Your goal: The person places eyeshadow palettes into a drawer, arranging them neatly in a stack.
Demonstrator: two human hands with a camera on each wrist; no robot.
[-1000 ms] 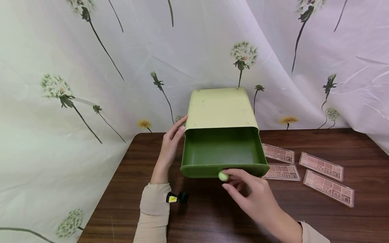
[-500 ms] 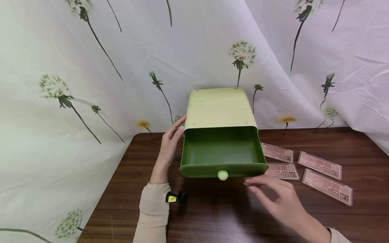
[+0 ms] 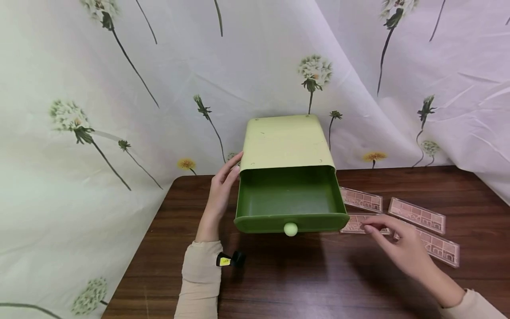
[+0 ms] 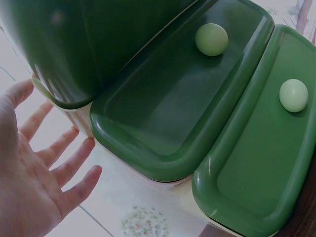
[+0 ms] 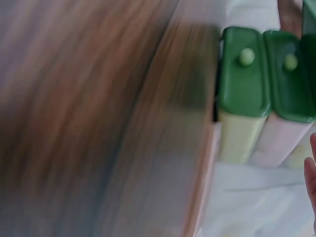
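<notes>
A drawer cabinet with a pale yellow-green top [image 3: 287,141] stands against the cloth backdrop. Its top drawer [image 3: 263,224], dark green with a round light green knob [image 3: 291,229], is pulled out, and nothing lies inside. My left hand [image 3: 220,192] rests with its fingertips on the cabinet's left side; in the left wrist view the fingers [image 4: 74,165] are spread and fairly straight. My right hand [image 3: 406,250] is over the clear-lidded makeup palettes, its thumb and forefinger loosely bent, holding nothing. Fingertips overlap the near-left palette [image 3: 350,224] in the head view.
Other palettes lie at the back [image 3: 361,200], farther right [image 3: 417,215] and partly behind my right hand [image 3: 444,248]. Below the open drawer, two closed drawers [image 4: 163,118] with knobs show in the left wrist view. The dark wooden table [image 3: 167,266] ends at the left.
My right hand has let go of the drawer knob and moved right, over the palettes. The drawer stays pulled out, and my left hand keeps its place on the cabinet's side.
</notes>
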